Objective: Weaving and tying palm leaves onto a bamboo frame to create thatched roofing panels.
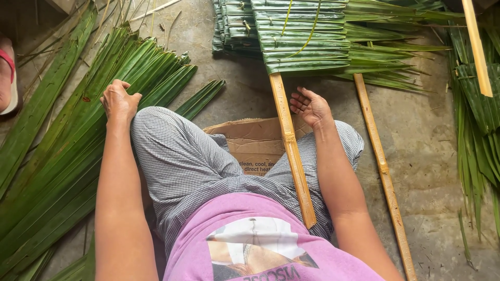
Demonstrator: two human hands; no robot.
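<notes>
Left hand (120,100) rests closed on the loose palm leaves (78,151) piled left on the floor. Right hand (311,106) lies open, empty, beside the bamboo slat (291,151). I judge the leaves light, pliant, easily split; grip near the base.

Loose palm leaves (62,156), left: long green blades, smooth with a slight sheen, fine lengthwise ribbing, a few brown spots.

Stitched leaf panel (304,36), far centre: folded green blades, glossy on the folds, tied with thin yellow-green fibre strips.

Bamboo slat (292,151) under the panel: tan split cane, matt, fibrous, with node ridges. Second slat (383,166) to its right looks the same.

Cardboard piece (255,140) beneath the legs: brown paperboard, matt, creased.

Trousers (187,161): woven cloth, fine grey-white check. Shirt (271,244): pink knit cloth, printed front.

Floor (432,182): grey concrete, rough, stained, matt.

Sandal (8,73), far left: red strap, rubbery look.
</notes>
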